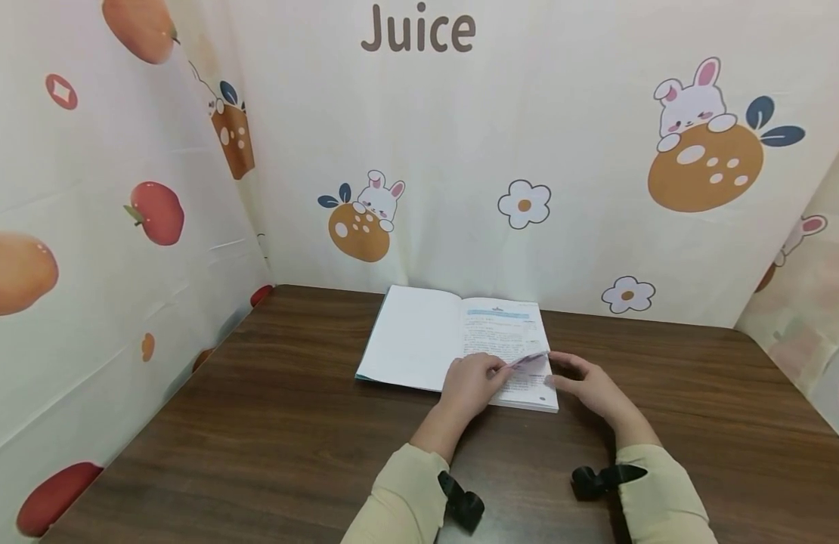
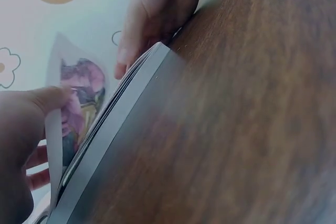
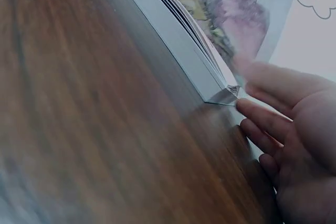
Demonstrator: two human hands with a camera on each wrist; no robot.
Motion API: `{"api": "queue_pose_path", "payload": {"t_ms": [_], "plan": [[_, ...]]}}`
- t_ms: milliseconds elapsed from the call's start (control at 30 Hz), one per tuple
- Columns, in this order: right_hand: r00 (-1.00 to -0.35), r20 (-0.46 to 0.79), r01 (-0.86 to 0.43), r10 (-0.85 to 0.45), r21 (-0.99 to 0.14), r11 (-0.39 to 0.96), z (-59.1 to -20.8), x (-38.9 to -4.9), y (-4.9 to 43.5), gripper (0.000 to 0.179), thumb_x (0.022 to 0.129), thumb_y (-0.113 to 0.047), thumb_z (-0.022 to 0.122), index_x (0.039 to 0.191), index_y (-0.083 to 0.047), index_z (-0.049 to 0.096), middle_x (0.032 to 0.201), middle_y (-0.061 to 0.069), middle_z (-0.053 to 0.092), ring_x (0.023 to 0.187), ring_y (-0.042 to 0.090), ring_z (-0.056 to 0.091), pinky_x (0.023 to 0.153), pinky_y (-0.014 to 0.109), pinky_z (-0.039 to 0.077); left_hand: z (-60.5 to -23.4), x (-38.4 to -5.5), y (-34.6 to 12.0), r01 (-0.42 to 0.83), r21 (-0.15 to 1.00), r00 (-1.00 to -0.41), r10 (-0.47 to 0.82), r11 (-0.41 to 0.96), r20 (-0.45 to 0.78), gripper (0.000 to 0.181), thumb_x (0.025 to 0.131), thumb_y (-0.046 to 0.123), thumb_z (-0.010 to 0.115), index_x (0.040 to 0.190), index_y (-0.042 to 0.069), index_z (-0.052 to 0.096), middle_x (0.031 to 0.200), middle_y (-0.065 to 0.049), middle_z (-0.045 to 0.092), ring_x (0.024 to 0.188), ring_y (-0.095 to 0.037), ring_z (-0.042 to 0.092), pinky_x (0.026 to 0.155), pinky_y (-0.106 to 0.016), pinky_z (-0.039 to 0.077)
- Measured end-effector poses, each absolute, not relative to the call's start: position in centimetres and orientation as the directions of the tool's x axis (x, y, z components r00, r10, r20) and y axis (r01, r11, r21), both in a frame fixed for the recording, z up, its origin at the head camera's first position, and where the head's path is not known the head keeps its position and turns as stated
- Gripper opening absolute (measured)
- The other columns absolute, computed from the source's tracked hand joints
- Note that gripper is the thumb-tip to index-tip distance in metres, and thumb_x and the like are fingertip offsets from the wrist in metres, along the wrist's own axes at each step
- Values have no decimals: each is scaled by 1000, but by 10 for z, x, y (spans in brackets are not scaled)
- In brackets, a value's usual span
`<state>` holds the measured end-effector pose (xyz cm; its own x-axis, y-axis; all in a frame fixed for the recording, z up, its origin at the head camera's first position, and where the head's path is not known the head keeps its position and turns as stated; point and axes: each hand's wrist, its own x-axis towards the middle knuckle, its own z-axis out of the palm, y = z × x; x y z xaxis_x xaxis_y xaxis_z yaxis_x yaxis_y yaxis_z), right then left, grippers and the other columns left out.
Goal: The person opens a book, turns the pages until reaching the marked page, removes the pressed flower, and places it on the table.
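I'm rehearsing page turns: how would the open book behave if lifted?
The open book may feel fairly heavy, given its thick page block; lying flat, it probably won't roll. The raised page in the left hand looks thin, likely floppy.

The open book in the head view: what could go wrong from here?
The lifted page, pinched by the left hand, could crease or tear if pulled too hard. The right hand, close to the edge of the book, might nudge it askew on the table.

A brown wood-grain table (image 1: 256,431) carries an open book (image 1: 419,340) near its far edge.
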<state>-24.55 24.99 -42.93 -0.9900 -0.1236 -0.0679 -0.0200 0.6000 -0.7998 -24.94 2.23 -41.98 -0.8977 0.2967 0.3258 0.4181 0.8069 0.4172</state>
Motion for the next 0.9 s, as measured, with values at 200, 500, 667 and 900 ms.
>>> {"api": "queue_pose_path", "payload": {"t_ms": [200, 500, 667, 900], "plan": [[-990, -50, -46, -135, -780, 624, -431, -247, 250, 69, 78, -43, 71, 133, -8, 48, 142, 24, 33, 130, 44, 24, 98, 65, 18, -408, -247, 19, 431, 488, -877, 223, 759, 426, 21, 88, 38, 61, 89, 22, 74, 86, 13, 69, 80, -6, 63, 73, -27, 45], [-990, -46, -47, -136, -792, 609, -432, -247, 250, 64, 78, -40, 72, 130, -9, 51, 140, 23, 36, 129, 42, 27, 99, 63, 18, -393, -246, 10, 473, 517, -821, 144, 713, 553, 17, 86, 31, 65, 90, 17, 75, 84, 8, 69, 77, -8, 61, 70, -24, 46], [-990, -40, -53, -137, -789, 612, -433, -247, 250, 63, 78, -40, 72, 129, -10, 52, 140, 22, 36, 129, 42, 26, 98, 63, 19, -388, -248, 3, 488, 547, -801, 100, 681, 590, 17, 85, 30, 66, 91, 15, 74, 80, 8, 67, 76, -9, 61, 69, -24, 47], [-990, -49, -42, -131, -789, 613, -433, -247, 250, 63, 77, -40, 72, 129, -10, 52, 140, 23, 35, 129, 42, 26, 98, 64, 18, -378, -253, -14, 467, 659, -816, 1, 590, 578, 18, 86, 28, 65, 90, 12, 73, 80, 4, 65, 76, -14, 59, 68, -27, 46]]}}
